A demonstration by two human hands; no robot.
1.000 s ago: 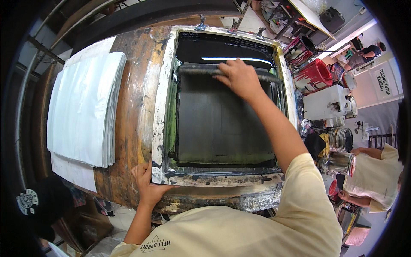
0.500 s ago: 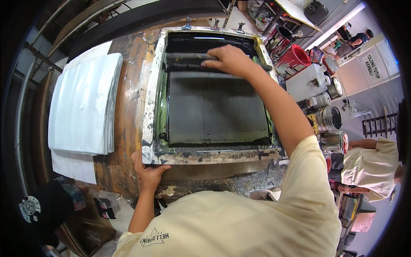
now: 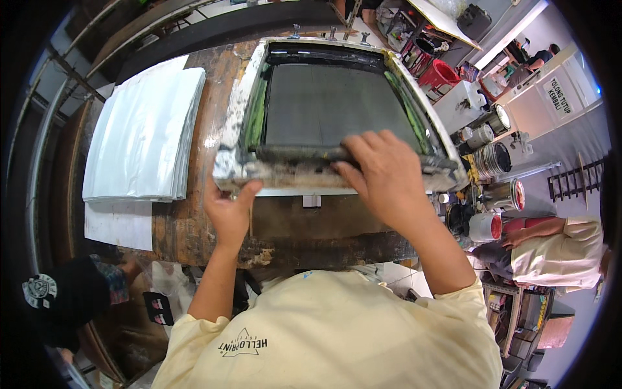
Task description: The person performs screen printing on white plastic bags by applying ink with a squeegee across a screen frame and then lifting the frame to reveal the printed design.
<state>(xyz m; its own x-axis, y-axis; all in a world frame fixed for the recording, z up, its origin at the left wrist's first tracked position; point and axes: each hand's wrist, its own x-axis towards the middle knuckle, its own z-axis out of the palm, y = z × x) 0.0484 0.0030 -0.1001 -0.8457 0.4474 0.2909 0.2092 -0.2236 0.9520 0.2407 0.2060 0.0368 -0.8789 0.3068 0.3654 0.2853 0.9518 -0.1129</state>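
A screen printing frame (image 3: 238,110) with chipped white rails and dark mesh (image 3: 327,100) lies on the worktable in front of me. Its near edge looks raised, with a strip of white showing beneath. At the near left corner, my left hand (image 3: 227,211) grips the rail, thumb spread along the front. My right hand (image 3: 389,172) is closed around a long squeegee (image 3: 298,153) smeared with black ink, at the near end of the mesh. Black ink lines the far end inside the frame, and green shows along both sides.
A stack of white sheets (image 3: 142,133) lies on the stained wooden table (image 3: 201,123) to the left. Hinge clamps (image 3: 332,34) hold the far rail. Paint cans and a red bucket (image 3: 439,74) crowd the right. Other people stand at lower left (image 3: 68,295) and right (image 3: 554,253).
My right hand has drawn the squeegee from the far end of the mesh to the near end. The frame's near edge has come up, with my left hand still at its corner.
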